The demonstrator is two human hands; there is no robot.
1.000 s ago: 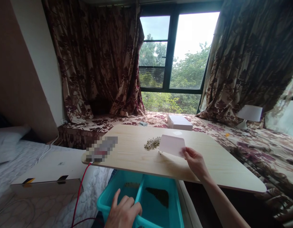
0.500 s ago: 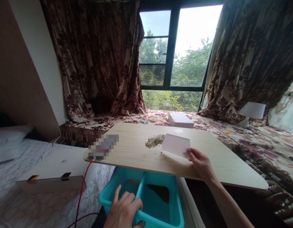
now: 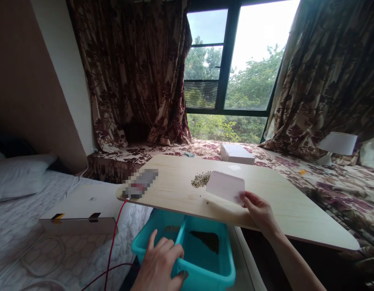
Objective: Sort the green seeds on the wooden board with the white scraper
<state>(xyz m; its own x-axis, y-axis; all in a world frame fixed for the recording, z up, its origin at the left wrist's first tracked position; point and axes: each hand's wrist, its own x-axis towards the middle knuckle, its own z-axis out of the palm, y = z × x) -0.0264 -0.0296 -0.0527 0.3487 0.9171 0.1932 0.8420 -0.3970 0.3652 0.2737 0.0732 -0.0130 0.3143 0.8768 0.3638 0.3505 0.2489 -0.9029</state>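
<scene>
Between the thumb and fingers of my right hand (image 3: 259, 210) is a thin, whitish plastic sheet (image 3: 225, 188), pinched at its right corner. It is tilted over the wooden tabletop (image 3: 284, 202), its left edge beside a small pile of seed-like grains (image 3: 200, 180) and hiding part of it. A few stray grains lie nearer the table's front edge. Below, my left hand (image 3: 162, 260) grips the near side of a teal two-compartment bin (image 3: 205, 270), fingers over the left compartment and divider. Dark grains (image 3: 208, 240) fill part of the right compartment; a few sit in the left one.
A pixelated device (image 3: 141, 184) with a red cable (image 3: 114, 234) lies at the table's left end. The bed holds a flat white box (image 3: 87, 206). Behind the table, a white box (image 3: 237, 153) and a lamp (image 3: 338, 144) stand on the patterned window seat.
My view has turned slightly left, so the scene sits further right. Relative to the table, the plastic sheet has moved left and covers more of the grain pile. My left hand stays on the bin.
</scene>
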